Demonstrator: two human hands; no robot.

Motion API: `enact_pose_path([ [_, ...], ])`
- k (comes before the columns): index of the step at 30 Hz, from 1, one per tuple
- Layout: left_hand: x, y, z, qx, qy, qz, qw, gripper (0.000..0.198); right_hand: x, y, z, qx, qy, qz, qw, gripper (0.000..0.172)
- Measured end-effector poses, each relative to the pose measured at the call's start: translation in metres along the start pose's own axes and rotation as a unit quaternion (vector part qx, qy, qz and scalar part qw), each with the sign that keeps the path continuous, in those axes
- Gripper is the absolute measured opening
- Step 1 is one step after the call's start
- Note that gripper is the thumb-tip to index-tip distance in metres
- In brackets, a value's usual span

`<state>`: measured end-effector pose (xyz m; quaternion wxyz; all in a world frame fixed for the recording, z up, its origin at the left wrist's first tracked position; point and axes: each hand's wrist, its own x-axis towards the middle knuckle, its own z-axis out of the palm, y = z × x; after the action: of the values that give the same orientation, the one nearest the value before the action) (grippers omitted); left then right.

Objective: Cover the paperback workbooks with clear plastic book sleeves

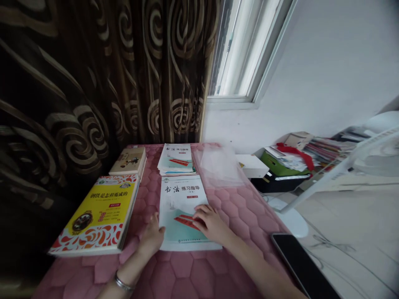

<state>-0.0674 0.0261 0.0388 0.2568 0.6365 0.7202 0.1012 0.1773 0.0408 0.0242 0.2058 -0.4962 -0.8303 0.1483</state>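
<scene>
A thin white and teal workbook (181,203) lies flat on the pink quilted table cover (243,216) in front of me. My right hand (212,222) rests palm down on its lower cover, fingers stretched flat over the red stripe. My left hand (152,236) touches the workbook's left edge, fingers curled against it; a metal bracelet (123,283) circles that wrist. Behind the workbook sits a stack of matching workbooks (176,158).
A stack of yellow-covered books (99,216) lies at the left, a beige book pile (128,161) behind it. A clear plastic bag (218,166), a white box (252,165), a dark phone (299,261), a white lamp base (289,218) and cluttered books (299,153) are at the right. A patterned curtain (93,74) hangs behind.
</scene>
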Motion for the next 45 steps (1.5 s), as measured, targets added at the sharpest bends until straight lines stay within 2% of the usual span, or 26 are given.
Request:
enact_pose_path([
  [3, -0.001, -0.01, -0.001, -0.039, -0.03, -0.015, 0.999, 0.048, 0.05, 0.011, -0.003, -0.029, -0.004, 0.008, 1.0, 0.018],
  [6, -0.005, -0.023, -0.013, -0.047, -0.052, -0.004, 0.998, 0.05, 0.097, 0.02, -0.011, -0.078, -0.035, 0.057, 0.995, 0.028],
  [9, -0.009, -0.025, -0.032, 0.039, -0.045, -0.011, 0.998, 0.053, 0.126, 0.023, -0.013, -0.099, -0.046, 0.101, 0.989, 0.032],
  [11, -0.008, -0.018, -0.043, 0.127, -0.005, -0.021, 0.992, 0.053, 0.134, 0.024, -0.011, -0.11, -0.052, 0.137, 0.983, 0.035],
  [15, 0.01, 0.004, -0.048, 0.22, 0.123, -0.044, 0.967, 0.049, 0.121, 0.026, -0.011, -0.119, -0.056, 0.22, 0.967, 0.042],
  [17, 0.028, 0.013, -0.045, 0.23, 0.159, -0.039, 0.959, 0.048, 0.105, 0.031, -0.014, -0.113, -0.058, 0.255, 0.959, 0.046],
  [19, 0.05, 0.018, -0.041, 0.224, 0.16, -0.015, 0.961, 0.046, 0.084, 0.038, -0.02, -0.104, -0.056, 0.272, 0.955, 0.051],
  [24, 0.108, 0.03, -0.038, 0.2, 0.119, 0.08, 0.969, 0.04, 0.042, 0.051, -0.031, -0.083, -0.023, 0.298, 0.951, 0.056],
  [27, 0.134, 0.042, -0.04, 0.188, 0.105, 0.113, 0.97, 0.038, 0.033, 0.053, -0.032, -0.053, 0.018, 0.346, 0.937, 0.055],
  [30, 0.145, 0.052, -0.038, 0.183, 0.131, 0.115, 0.967, 0.042, 0.035, 0.054, -0.03, -0.048, 0.03, 0.38, 0.923, 0.053],
  [34, 0.133, 0.053, -0.031, 0.179, 0.166, 0.098, 0.965, 0.047, 0.04, 0.056, -0.026, -0.058, 0.025, 0.396, 0.916, 0.054],
  [39, 0.078, 0.033, -0.015, 0.156, 0.181, 0.103, 0.966, 0.035, 0.04, 0.057, -0.025, -0.054, 0.018, 0.404, 0.913, 0.055],
  [41, 0.052, 0.019, -0.009, 0.142, 0.166, 0.154, 0.963, 0.028, 0.04, 0.056, -0.026, -0.051, 0.012, 0.408, 0.912, 0.055],
  [43, 0.03, 0.002, -0.004, 0.127, 0.115, 0.234, 0.957, 0.024, 0.041, 0.055, -0.028, -0.052, 0.007, 0.408, 0.911, 0.054],
  [45, 0.017, -0.013, 0.001, 0.109, 0.075, 0.285, 0.949, 0.031, 0.041, 0.053, -0.029, -0.052, 0.005, 0.408, 0.912, 0.052],
])
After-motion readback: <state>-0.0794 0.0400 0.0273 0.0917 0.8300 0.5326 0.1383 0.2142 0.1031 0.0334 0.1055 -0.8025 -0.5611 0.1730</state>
